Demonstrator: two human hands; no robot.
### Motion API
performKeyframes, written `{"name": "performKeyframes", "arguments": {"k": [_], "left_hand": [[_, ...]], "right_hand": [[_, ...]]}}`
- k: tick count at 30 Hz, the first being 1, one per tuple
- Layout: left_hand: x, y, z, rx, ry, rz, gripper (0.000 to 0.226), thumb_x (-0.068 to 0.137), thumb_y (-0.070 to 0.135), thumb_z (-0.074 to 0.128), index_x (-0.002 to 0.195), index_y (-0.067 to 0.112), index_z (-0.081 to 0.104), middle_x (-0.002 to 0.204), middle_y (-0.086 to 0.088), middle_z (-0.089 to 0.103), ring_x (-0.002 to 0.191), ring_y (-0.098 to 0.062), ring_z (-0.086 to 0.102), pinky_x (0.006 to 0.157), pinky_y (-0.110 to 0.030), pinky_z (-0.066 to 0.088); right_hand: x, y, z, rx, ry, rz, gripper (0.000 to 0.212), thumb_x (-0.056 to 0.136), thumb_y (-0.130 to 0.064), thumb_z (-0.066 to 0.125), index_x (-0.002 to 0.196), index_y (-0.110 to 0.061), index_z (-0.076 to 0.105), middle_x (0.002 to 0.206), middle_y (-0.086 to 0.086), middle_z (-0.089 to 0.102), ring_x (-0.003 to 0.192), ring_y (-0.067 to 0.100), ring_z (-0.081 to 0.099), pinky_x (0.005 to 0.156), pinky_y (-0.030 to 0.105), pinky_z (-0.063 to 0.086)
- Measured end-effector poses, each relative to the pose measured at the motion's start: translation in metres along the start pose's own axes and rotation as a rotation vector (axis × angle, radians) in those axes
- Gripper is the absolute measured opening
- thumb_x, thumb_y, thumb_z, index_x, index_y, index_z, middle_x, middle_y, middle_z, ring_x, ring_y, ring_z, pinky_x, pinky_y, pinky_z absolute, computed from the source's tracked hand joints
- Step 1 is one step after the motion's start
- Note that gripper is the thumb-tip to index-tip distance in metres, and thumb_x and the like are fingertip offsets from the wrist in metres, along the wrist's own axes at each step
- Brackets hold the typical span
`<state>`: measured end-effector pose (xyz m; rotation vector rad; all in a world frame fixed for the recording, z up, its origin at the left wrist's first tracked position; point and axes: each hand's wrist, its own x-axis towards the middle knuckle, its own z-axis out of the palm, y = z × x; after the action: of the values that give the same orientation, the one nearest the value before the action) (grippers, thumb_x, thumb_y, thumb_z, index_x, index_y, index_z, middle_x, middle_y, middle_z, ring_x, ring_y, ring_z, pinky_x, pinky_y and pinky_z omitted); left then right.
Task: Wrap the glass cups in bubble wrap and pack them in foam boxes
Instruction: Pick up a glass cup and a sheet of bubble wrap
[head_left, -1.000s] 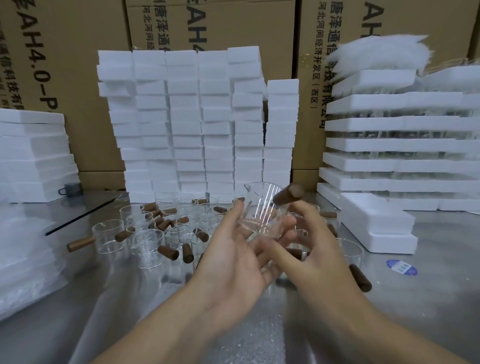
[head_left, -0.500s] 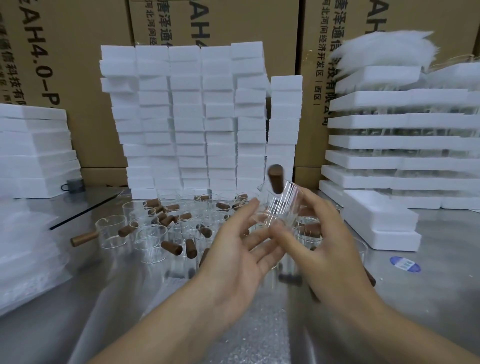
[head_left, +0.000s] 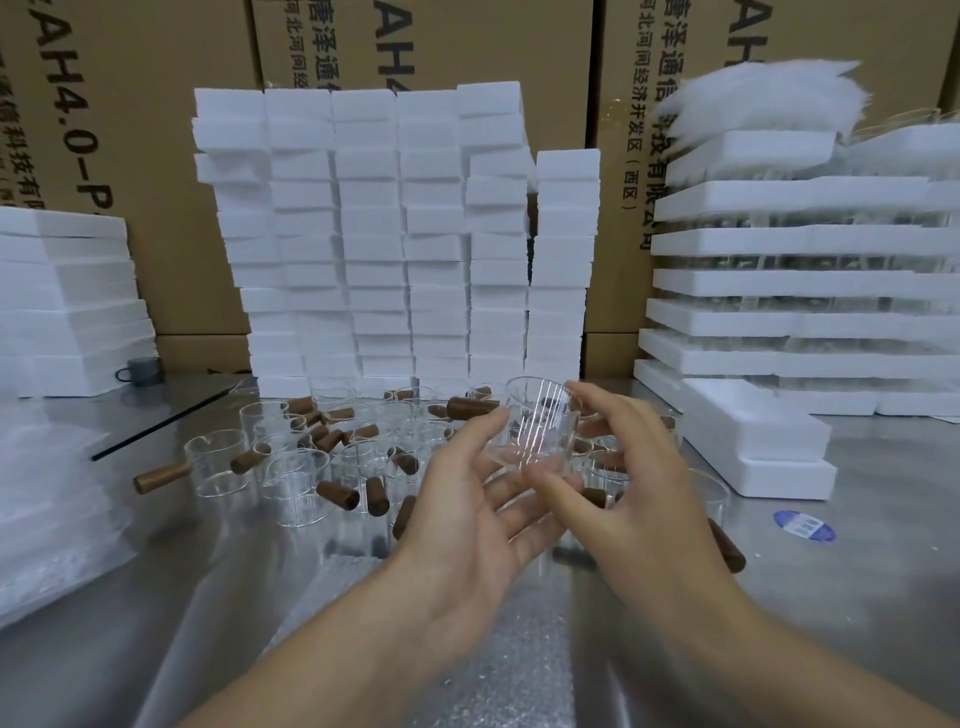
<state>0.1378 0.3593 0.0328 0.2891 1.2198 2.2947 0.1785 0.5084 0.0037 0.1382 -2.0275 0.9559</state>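
Glass cup (head_left: 540, 423) is up in the air btwn both hands, above the tabletop (head_left: 857, 597) and over the near edge of the other cups (head_left: 298, 470) standing loose there. Right hand (head_left: 641, 493) has the real grip: fingers curled over the far side near the rim, thumb tucked under the base. Left hand (head_left: 467, 525) lies palm up w/ fingers fairly straight, thumb and fingertips touching the cup's left side, so more a cradle than a clamp. Cup sits approx. upright, mouth up and tipped a little. Its wooden handle (head_left: 470, 407) seems to stick out sideways to the left, above the left thumb, so the long axis incl. handle runs left-right across the body.

Key relation: bubble wrap sheet (head_left: 441, 654) lies flat on the tabletop, below the cup and nearer the person, under the wrists. So the cup has to come down and back toward the body, prob. laid on its side on the sheet; whether the handle should go along or across the roll, can't tell. Right hand is the one to carry it. Left hand is free to let go and catch the sheet's edge. Foam boxes (head_left: 756, 434) wait well apart to the right, not needed until the wrap is on.
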Motion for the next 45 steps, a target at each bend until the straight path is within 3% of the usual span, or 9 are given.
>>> {"name": "performKeyframes", "arguments": {"k": [8, 12, 20, 24, 29, 35, 39, 43, 45], "left_hand": [[-0.003, -0.001, 0.000, -0.023, -0.103, -0.045, 0.057, 0.095, 0.056, 0.060, 0.110, 0.007, 0.085, 0.119, -0.016, 0.079, 0.098, -0.028, 0.080, 0.072, -0.037, 0.065], [-0.005, 0.002, 0.002, 0.032, -0.084, -0.057, 0.064, 0.096, 0.062, 0.056, 0.124, 0.009, 0.078, 0.121, -0.013, 0.079, 0.108, -0.027, 0.079, 0.079, -0.038, 0.065], [-0.008, 0.004, 0.007, 0.124, -0.005, 0.010, 0.064, 0.083, 0.056, 0.076, 0.131, 0.014, 0.070, 0.111, -0.008, 0.081, 0.091, -0.021, 0.079, 0.082, -0.039, 0.059], [-0.013, 0.004, 0.009, 0.117, -0.016, -0.006, 0.066, 0.088, 0.062, 0.066, 0.129, 0.012, 0.073, 0.115, -0.011, 0.081, 0.099, -0.021, 0.080, 0.088, -0.040, 0.058], [-0.012, 0.003, 0.007, 0.109, -0.022, -0.032, 0.071, 0.090, 0.071, 0.057, 0.120, 0.012, 0.080, 0.111, -0.011, 0.081, 0.093, -0.021, 0.080, 0.075, -0.037, 0.060], [-0.008, 0.004, 0.004, 0.135, 0.053, 0.114, 0.060, 0.076, 0.058, 0.079, 0.121, 0.019, 0.076, 0.106, -0.008, 0.082, 0.093, -0.022, 0.080, 0.074, -0.038, 0.062], [-0.006, 0.005, 0.000, 0.172, 0.086, 0.144, 0.048, 0.084, 0.060, 0.074, 0.111, 0.021, 0.078, 0.102, -0.008, 0.082, 0.086, -0.017, 0.079, 0.065, -0.031, 0.060], [0.001, 0.008, -0.005, 0.343, 0.175, 0.225, 0.051, 0.090, 0.069, 0.062, 0.110, 0.025, 0.077, 0.092, -0.002, 0.081, 0.077, -0.011, 0.075, 0.075, -0.037, 0.051], [0.004, 0.009, -0.006, 0.437, 0.189, 0.285, 0.051, 0.092, 0.072, 0.059, 0.102, 0.026, 0.078, 0.088, -0.002, 0.080, 0.078, -0.013, 0.075, 0.077, -0.040, 0.049]], "right_hand": [[0.001, 0.001, 0.000, -0.010, -0.030, 0.035, 0.061, 0.088, -0.032, 0.084, 0.141, -0.044, 0.055, 0.133, -0.029, 0.051, 0.129, -0.003, 0.052, 0.102, 0.018, 0.044], [0.001, 0.000, -0.001, -0.018, -0.010, 0.024, 0.058, 0.089, -0.033, 0.083, 0.139, -0.044, 0.055, 0.133, -0.032, 0.048, 0.132, -0.002, 0.049, 0.107, 0.025, 0.047], [0.000, -0.006, -0.003, -0.043, -0.006, -0.006, 0.061, 0.092, -0.036, 0.079, 0.146, -0.045, 0.051, 0.140, -0.027, 0.046, 0.139, 0.005, 0.045, 0.113, 0.037, 0.046], [0.001, -0.008, -0.005, -0.053, -0.010, -0.010, 0.065, 0.088, -0.037, 0.081, 0.146, -0.042, 0.052, 0.140, -0.026, 0.046, 0.139, 0.005, 0.045, 0.110, 0.026, 0.042], [0.002, -0.006, -0.005, -0.083, -0.020, -0.021, 0.057, 0.089, -0.044, 0.076, 0.142, -0.042, 0.056, 0.138, -0.028, 0.047, 0.139, -0.001, 0.042, 0.106, 0.013, 0.036], [0.000, -0.007, -0.002, -0.135, -0.020, -0.040, 0.057, 0.092, -0.042, 0.076, 0.145, -0.040, 0.054, 0.137, -0.028, 0.049, 0.134, -0.001, 0.044, 0.110, 0.028, 0.041], [-0.001, -0.009, -0.005, -0.050, -0.085, 0.038, 0.067, 0.087, -0.055, 0.076, 0.147, -0.049, 0.046, 0.131, -0.030, 0.057, 0.130, -0.004, 0.052, 0.103, 0.025, 0.046], [-0.001, -0.011, -0.007, 0.253, -0.228, 0.202, 0.022, 0.098, -0.043, 0.066, 0.120, -0.044, 0.066, 0.105, -0.014, 0.076, 0.105, 0.007, 0.071, 0.090, 0.050, 0.062], [0.001, -0.011, -0.007, 0.263, -0.298, 0.207, 0.014, 0.107, -0.033, 0.060, 0.107, -0.037, 0.073, 0.096, -0.007, 0.076, 0.096, 0.009, 0.072, 0.090, 0.049, 0.062]]}}
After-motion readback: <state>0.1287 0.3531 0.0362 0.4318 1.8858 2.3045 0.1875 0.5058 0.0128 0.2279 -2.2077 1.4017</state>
